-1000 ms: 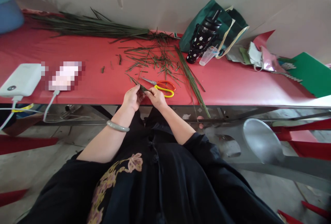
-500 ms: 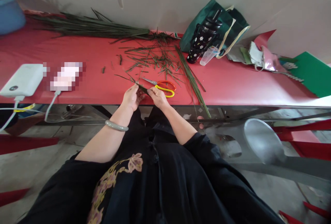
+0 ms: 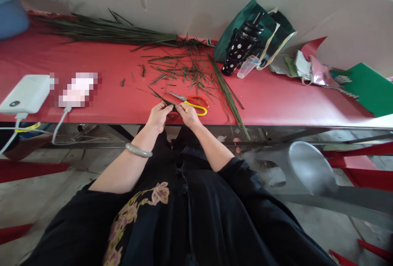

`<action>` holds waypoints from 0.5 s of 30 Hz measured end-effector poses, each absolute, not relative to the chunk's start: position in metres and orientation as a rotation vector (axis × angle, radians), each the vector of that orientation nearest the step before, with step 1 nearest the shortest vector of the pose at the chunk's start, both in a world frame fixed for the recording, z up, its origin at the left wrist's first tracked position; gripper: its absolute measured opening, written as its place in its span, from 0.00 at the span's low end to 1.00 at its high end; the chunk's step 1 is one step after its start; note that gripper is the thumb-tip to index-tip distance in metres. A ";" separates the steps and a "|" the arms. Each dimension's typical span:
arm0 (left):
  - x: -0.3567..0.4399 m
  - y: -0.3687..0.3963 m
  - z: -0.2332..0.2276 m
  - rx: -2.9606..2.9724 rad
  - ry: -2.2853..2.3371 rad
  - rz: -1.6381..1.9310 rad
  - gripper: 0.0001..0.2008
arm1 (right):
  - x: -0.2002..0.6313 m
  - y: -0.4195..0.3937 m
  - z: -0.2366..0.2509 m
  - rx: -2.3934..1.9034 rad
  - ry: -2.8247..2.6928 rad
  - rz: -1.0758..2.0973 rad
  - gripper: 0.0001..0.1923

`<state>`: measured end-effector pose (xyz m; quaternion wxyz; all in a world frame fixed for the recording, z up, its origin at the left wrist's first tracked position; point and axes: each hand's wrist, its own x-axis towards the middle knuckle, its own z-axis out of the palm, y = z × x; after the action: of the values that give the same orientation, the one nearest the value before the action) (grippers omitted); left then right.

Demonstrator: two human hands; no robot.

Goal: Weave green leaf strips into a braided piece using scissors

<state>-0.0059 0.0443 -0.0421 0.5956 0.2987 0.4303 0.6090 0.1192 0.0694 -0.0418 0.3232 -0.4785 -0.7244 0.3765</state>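
Between my two hands, at the table's front edge, is a small bunch of dark green leaf strips (image 3: pixel 167 101), its thin ends pointing up and left. My left hand (image 3: pixel 159 116) pinches it from the left, thumb on top. From the right, the thumb and fingers of my right hand (image 3: pixel 186 114) close on the same bunch. Both thumbs are close together, and the part between them is mostly hidden. Just beyond my right hand lie scissors (image 3: pixel 196 104) with orange and yellow handles, blades pointing left. Cut leaf scraps (image 3: pixel 193 73) are scattered behind the scissors.
Long leaves (image 3: pixel 116 32) lie along the wall, and a thinner bundle (image 3: pixel 229 94) overhangs the front edge. A black flowered bottle (image 3: pixel 242 44), a plastic cup (image 3: pixel 247 67) and a green bag (image 3: pixel 229 28) stand at the back right. A cabled white power bank (image 3: pixel 26 94) lies left.
My left hand has moved slightly right, its thumb now closer to the right thumb, and its fingers have closed in more. Less of the leaf strips shows between the hands.
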 end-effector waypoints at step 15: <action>-0.015 0.053 -0.028 0.314 1.056 1.542 0.05 | 0.115 0.065 -0.044 -1.369 -2.057 0.820 0.16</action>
<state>-0.0153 0.0529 -0.0280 0.5836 0.1346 0.4526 0.6606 0.1145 0.0650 -0.0443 0.2658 -0.5068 -0.7618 0.3035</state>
